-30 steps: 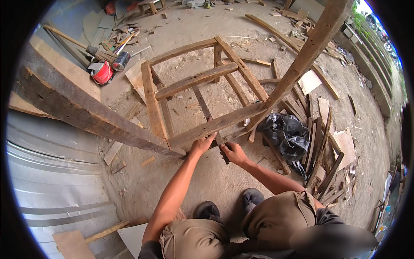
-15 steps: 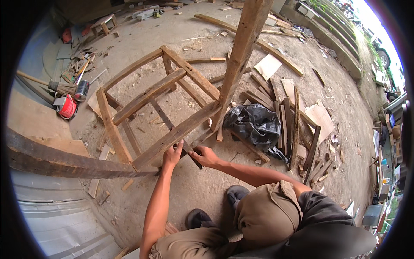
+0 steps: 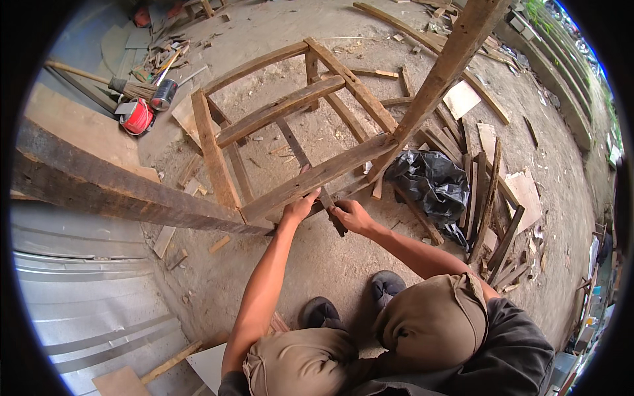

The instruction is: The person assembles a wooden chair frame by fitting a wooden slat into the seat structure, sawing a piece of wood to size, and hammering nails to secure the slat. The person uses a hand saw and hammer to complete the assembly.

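Brown timber frame [image 3: 282,111] stands before you, its near rail [image 3: 343,167] above a dark slat [image 3: 292,140] your right hand [image 3: 352,216] clasps tight, your left hand [image 3: 301,207] curled under, hold hidden, where an uneven pull could pinch you.

No text, label, number or sign readable anywhere.

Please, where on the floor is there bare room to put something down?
Mostly bare floor lies between the left forearm and the metal sheeting, and beyond the wooden frame. It is crowded right of the wooden frame, with the black bag and wood scraps, and around the red bucket.
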Tool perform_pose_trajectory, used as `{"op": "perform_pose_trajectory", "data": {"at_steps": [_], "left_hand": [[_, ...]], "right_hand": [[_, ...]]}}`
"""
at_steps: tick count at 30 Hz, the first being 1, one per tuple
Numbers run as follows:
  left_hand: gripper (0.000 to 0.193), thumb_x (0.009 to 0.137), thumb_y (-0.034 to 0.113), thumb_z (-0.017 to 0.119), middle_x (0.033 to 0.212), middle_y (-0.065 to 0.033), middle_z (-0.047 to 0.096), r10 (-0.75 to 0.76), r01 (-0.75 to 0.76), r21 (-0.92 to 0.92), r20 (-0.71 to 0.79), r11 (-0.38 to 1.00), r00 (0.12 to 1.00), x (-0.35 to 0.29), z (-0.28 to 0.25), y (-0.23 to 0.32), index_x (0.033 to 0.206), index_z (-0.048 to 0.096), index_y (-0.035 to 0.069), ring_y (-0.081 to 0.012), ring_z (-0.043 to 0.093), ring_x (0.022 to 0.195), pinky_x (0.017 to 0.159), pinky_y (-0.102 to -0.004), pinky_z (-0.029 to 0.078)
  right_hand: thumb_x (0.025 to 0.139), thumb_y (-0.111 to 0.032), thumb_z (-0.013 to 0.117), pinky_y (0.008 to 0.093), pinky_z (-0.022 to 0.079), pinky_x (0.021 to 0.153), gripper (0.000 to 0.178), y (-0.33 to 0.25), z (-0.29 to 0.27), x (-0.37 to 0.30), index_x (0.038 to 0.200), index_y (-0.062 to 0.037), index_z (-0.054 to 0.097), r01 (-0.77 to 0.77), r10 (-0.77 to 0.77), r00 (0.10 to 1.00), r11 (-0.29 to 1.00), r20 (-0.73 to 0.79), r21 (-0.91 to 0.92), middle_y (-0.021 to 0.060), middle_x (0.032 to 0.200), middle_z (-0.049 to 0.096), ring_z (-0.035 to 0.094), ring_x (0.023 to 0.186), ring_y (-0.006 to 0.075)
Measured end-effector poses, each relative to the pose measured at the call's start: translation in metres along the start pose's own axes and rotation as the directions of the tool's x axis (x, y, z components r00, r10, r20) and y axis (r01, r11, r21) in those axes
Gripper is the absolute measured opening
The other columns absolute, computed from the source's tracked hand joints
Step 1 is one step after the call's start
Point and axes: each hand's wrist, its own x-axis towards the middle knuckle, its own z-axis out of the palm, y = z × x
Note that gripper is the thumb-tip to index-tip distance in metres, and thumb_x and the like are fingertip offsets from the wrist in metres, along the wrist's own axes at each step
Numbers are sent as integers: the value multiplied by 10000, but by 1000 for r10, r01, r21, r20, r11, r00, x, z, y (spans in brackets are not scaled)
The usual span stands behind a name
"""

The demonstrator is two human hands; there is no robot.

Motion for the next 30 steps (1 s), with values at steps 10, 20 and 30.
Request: {"op": "perform_pose_trajectory", "data": {"at_steps": [10,20,30], "left_hand": [[485,919,253,675,1262,-128,444,-160,156,43,165,987,973,-9,4,46,1255,402,33,-243,407,1176,972,-387,354],[483,896,356,727,813,-42,639,14,-14,0,20,1000,1000,-6,-2,27,1114,617,-62,-129,555,740,666,-307,449],[730,984,504,532,1278,-299,596,-25,7,774,12,633,1000,-62,2,134,1450,421,-47,-419,599,1179,1001,-475,470]], "right_hand": [[1021,-468,510,358,496,715,565,22,-26,-10,1089,71,667,-82,82,994,997,-79,-5,132,856,675,616,789,181],[994,-356,559,381,503,765,451,3,-3,-10,1142,61,649,26,-35,994,995,-103,-92,178,941,704,642,861,215],[927,-248,635,463,535,806,308,18,-81,-80,1021,44,646,84,-147,916,980,-372,-179,251,929,697,682,924,408]]}}
